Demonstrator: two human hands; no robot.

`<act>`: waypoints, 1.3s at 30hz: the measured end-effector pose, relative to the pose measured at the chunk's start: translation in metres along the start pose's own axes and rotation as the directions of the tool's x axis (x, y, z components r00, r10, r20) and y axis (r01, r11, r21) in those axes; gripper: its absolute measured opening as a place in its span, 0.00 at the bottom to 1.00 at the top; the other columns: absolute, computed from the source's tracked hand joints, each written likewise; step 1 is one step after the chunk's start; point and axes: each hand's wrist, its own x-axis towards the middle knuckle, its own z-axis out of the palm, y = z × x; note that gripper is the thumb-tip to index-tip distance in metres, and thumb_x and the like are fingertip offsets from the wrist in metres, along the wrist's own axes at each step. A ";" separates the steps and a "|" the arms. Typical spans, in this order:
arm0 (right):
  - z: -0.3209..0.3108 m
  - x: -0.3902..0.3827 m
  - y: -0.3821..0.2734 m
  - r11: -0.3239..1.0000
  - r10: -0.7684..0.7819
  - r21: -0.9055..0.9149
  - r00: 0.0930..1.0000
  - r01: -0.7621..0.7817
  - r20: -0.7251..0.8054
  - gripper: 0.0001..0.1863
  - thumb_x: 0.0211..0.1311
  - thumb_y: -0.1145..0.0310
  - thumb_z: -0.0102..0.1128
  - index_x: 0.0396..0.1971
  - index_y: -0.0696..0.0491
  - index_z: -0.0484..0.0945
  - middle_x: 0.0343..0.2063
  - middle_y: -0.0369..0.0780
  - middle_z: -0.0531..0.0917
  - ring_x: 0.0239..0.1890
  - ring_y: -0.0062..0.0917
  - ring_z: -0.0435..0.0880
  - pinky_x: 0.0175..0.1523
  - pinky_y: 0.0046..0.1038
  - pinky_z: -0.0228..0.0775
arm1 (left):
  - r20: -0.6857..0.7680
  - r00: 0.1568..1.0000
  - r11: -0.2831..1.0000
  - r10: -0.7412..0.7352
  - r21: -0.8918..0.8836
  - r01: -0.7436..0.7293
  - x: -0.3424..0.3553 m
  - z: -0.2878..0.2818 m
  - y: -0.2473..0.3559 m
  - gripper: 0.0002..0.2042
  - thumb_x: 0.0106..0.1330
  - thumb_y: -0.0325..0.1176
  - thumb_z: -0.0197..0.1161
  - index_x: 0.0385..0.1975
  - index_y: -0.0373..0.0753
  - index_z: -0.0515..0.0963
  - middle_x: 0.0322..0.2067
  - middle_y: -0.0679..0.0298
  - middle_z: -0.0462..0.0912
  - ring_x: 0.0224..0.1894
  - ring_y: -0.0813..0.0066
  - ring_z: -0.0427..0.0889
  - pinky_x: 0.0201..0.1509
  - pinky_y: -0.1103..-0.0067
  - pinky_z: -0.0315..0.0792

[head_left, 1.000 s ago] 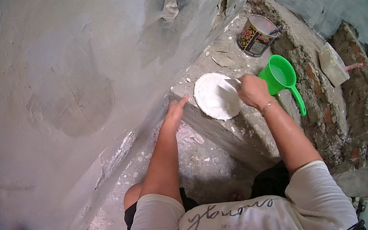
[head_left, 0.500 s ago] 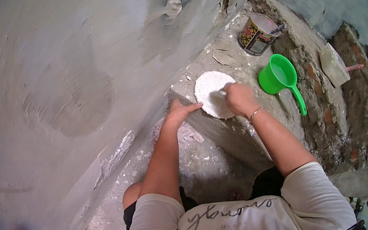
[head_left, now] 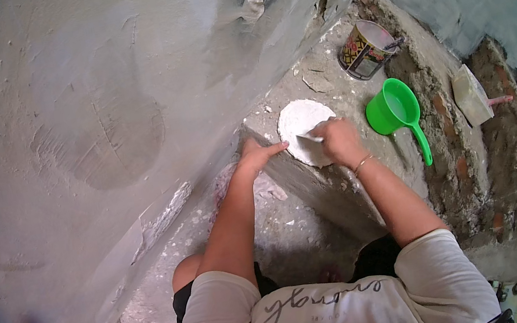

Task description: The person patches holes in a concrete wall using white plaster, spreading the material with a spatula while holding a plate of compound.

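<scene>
A round mass of white paste (head_left: 302, 116), filling a shallow round holder whose sides I cannot make out, sits on the concrete step before me. My right hand (head_left: 341, 142) is closed round the handle of a small scraper (head_left: 311, 138), its thin grey blade in the paste. At the opposite side, my left hand (head_left: 259, 156) has its thumb stretched out to touch the paste's rim. Its other fingers are apart from the thumb, over the step's edge, and partly hidden.
To the right stands a green dipper (head_left: 391, 106) with a long handle. Farther back is a patterned paint bucket (head_left: 366, 50) with a tool across its rim. A pale block-shaped tool (head_left: 471, 97) with a pinkish handle lies on rough brick steps (head_left: 455, 149). A plastered wall (head_left: 98, 140) rises at left.
My right hand has shifted and turned slightly, and more of the scraper blade now shows over the paste. The left hand keeps its place at the rim. The whole view has moved slightly.
</scene>
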 end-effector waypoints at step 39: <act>0.023 0.004 -0.002 0.984 0.155 -0.085 0.988 -0.156 -0.012 0.12 0.51 0.65 0.52 0.30 0.51 0.84 0.29 0.48 0.83 0.35 0.42 0.83 0.40 0.40 0.74 | 0.043 0.997 0.996 0.059 -0.073 -0.056 -0.002 0.008 0.004 0.54 0.37 0.49 0.80 0.58 0.17 0.55 0.55 0.38 0.68 0.58 0.52 0.70 0.61 0.70 0.65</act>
